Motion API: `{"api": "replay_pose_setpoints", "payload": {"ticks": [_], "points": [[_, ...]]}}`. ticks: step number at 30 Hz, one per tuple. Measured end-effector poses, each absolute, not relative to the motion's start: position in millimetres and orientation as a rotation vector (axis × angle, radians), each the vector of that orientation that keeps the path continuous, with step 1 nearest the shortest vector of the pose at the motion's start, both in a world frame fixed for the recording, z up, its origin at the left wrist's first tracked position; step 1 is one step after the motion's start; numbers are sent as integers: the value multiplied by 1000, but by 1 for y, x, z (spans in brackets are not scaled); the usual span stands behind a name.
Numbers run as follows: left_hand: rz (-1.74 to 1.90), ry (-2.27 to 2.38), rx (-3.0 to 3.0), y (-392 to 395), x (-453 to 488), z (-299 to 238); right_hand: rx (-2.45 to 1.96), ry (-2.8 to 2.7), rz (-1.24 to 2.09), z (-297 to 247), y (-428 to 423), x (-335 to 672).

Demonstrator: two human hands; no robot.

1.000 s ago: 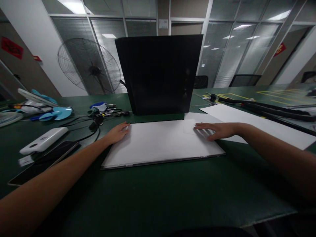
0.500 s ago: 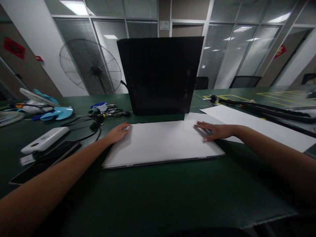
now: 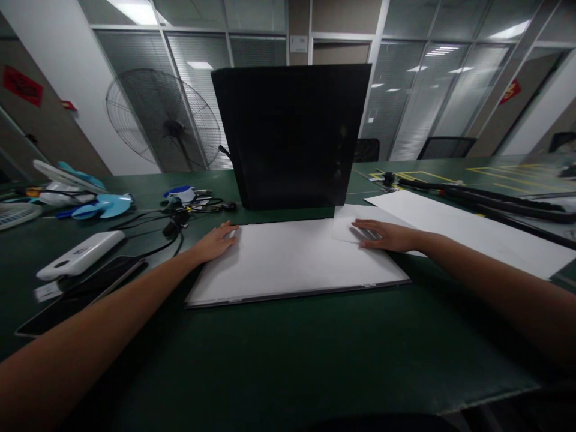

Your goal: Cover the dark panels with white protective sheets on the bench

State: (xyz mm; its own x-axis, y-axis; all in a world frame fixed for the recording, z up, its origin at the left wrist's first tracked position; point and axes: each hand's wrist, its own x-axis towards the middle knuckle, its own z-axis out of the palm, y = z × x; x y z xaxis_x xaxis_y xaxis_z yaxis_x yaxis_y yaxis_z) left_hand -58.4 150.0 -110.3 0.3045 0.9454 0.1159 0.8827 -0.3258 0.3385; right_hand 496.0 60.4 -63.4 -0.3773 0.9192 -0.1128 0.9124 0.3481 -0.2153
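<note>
A flat white rectangular panel (image 3: 288, 264) with a thin dark edge lies on the green table. My left hand (image 3: 219, 241) rests at its far left corner, fingers stretched out and lying on the edge. Over the far right corner of the panel lies a thin white sheet (image 3: 344, 221), partly hidden by my right hand. My right hand (image 3: 389, 235) is at that sheet, fingers extended and the thumb apart from them. Whether the fingers touch the sheet or hover just above it I cannot tell.
Behind the panel stands a large black screen-like board (image 3: 292, 138). More white sheeting (image 3: 477, 234) and black cables (image 3: 495, 201) lie to the right. Left are a white device (image 3: 81, 255), a dark phone-like slab (image 3: 81, 294), cables and blue fan blades (image 3: 105, 206).
My right hand has shifted slightly left, and its thumb has come nearer the fingers. The sheet's front edge beneath that arm sits slightly farther left. My left hand stays put.
</note>
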Motion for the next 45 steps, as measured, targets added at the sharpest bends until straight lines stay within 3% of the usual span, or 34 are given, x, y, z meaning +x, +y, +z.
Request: {"api": "replay_pose_setpoints", "payload": {"ticks": [16,19,24,26,35,45], "points": [[309,1677,2452,147,-60,-109,-1660,-2650,-404,-46,36,454],[341,1678,2419,146,-59,-109,-1476,-2662,-250,-48,14,421],[355,1681,2374,147,-59,-112,-1114,-2707,406,-44,-25,380],[355,1675,2380,147,-59,-112,-1067,-2722,516,-39,-32,377],[388,1683,2381,138,-55,-103,-1741,-2542,-144,-49,3,402],[374,1683,2387,140,-54,-103,-1539,-2585,-122,-60,-26,373]]}}
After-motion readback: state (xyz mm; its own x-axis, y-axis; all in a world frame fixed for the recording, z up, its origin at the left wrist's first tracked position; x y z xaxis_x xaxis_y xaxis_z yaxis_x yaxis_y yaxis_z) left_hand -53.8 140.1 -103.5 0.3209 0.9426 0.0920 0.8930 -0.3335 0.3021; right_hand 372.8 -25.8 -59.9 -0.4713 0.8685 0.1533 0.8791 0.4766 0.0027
